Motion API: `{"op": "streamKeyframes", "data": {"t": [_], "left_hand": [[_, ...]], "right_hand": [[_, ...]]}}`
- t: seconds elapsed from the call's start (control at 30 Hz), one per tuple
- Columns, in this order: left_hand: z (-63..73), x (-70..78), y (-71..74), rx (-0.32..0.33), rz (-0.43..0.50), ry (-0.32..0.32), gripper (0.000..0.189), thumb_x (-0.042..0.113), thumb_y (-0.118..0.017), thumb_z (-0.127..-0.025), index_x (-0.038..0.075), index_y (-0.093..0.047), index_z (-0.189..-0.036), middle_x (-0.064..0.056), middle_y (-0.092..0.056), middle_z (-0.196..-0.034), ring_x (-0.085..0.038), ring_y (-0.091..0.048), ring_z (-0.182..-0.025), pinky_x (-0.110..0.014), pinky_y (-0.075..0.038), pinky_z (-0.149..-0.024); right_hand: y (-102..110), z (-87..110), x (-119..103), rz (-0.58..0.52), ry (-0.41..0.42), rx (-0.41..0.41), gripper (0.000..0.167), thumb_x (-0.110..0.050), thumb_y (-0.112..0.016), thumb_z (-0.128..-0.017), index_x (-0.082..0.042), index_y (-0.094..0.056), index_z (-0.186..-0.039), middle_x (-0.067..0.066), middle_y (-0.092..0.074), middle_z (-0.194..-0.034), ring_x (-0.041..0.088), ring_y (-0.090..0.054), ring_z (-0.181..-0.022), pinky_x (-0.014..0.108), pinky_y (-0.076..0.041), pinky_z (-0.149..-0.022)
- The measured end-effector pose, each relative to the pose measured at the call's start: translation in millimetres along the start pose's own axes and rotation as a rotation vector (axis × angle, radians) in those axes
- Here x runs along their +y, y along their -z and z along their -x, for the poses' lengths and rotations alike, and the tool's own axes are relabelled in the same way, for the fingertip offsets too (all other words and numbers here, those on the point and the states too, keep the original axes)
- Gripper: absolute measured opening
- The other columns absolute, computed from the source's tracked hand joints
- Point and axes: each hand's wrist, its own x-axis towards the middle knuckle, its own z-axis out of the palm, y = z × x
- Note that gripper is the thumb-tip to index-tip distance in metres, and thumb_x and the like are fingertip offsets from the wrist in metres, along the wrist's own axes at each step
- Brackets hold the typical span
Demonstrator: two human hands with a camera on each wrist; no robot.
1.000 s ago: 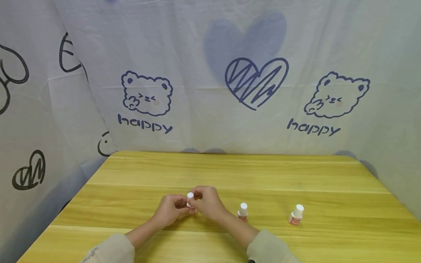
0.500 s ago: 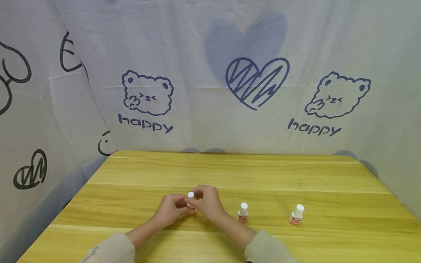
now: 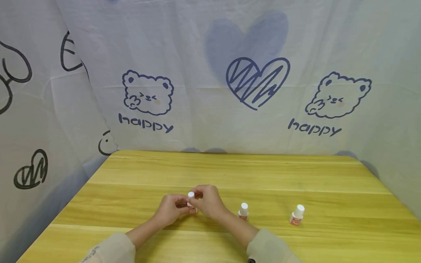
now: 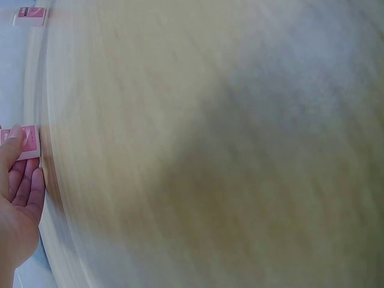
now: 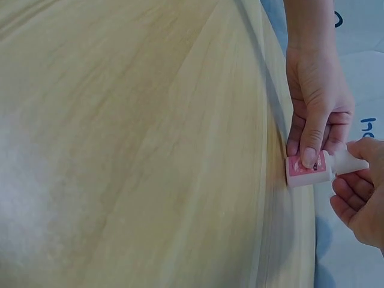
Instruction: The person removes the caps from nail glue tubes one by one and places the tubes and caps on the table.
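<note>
A small bottle (image 3: 190, 199) with a white cap and a pink label (image 5: 309, 168) stands on the yellow wooden table (image 3: 230, 171), held between both hands. My left hand (image 3: 182, 205) grips its body, with the thumb pressed on the label (image 4: 27, 144). My right hand (image 3: 198, 197) pinches the white cap (image 5: 349, 161) with curled fingers (image 5: 360, 201). Both hands sit near the table's front middle.
Two more white-capped bottles stand upright to the right of the hands, one close by (image 3: 243, 212) and one further right (image 3: 297, 214). Printed cloth walls (image 3: 210, 91) enclose the table at the back and on both sides. The left wrist view is blurred.
</note>
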Motion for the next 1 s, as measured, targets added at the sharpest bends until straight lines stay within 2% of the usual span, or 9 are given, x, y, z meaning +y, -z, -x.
{"op": "streamKeyframes", "data": {"t": [0.3, 0.4, 0.53, 0.8, 1.0], "left_hand": [[1.2, 5.1, 2.4, -0.001, 0.021, -0.011, 0.023, 0.01, -0.074, -0.077, -0.006, -0.07, -0.093, -0.018, -0.071, -0.088, -0.023, -0.07, -0.078, -0.017, -0.055, -0.065], [1.5, 6.0, 2.6, -0.002, 0.019, -0.004, 0.023, 0.011, -0.074, -0.077, -0.005, -0.07, -0.093, -0.017, -0.072, -0.088, -0.022, -0.07, -0.078, -0.017, -0.055, -0.065], [1.5, 5.5, 2.7, 0.001, -0.001, -0.002, 0.022, 0.012, -0.074, -0.077, -0.004, -0.071, -0.093, -0.016, -0.072, -0.087, -0.017, -0.07, -0.075, -0.015, -0.054, -0.064], [1.7, 5.8, 2.3, -0.004, -0.004, -0.005, 0.019, 0.011, -0.074, -0.078, -0.002, -0.071, -0.091, -0.016, -0.072, -0.086, -0.014, -0.07, -0.076, -0.015, -0.054, -0.065], [1.5, 6.1, 2.5, -0.011, 0.002, 0.0, 0.019, 0.011, -0.073, -0.078, -0.003, -0.071, -0.092, -0.016, -0.072, -0.087, -0.015, -0.07, -0.078, -0.017, -0.054, -0.066]], "right_hand": [[4.2, 0.4, -1.2, -0.028, -0.031, -0.051, 0.013, -0.005, -0.066, -0.084, 0.005, -0.069, -0.093, 0.012, -0.07, -0.086, 0.02, -0.064, -0.085, 0.023, -0.053, -0.071], [4.6, 0.5, -0.9, -0.038, -0.027, -0.058, 0.014, -0.003, -0.064, -0.085, 0.006, -0.069, -0.094, 0.013, -0.07, -0.087, 0.021, -0.064, -0.086, 0.025, -0.053, -0.073], [3.6, -0.1, -0.9, -0.04, -0.024, -0.043, 0.014, -0.004, -0.067, -0.083, 0.006, -0.068, -0.093, 0.013, -0.07, -0.086, 0.019, -0.063, -0.083, 0.021, -0.052, -0.069], [1.2, -0.9, -2.0, -0.005, -0.025, 0.029, 0.012, -0.009, -0.074, -0.078, 0.001, -0.068, -0.079, 0.01, -0.067, -0.076, 0.006, -0.054, -0.068, 0.014, -0.046, -0.058], [2.5, -2.7, -1.8, -0.008, -0.042, 0.002, 0.01, -0.007, -0.073, -0.079, 0.001, -0.069, -0.081, 0.01, -0.069, -0.077, 0.007, -0.057, -0.068, 0.014, -0.047, -0.058]]}}
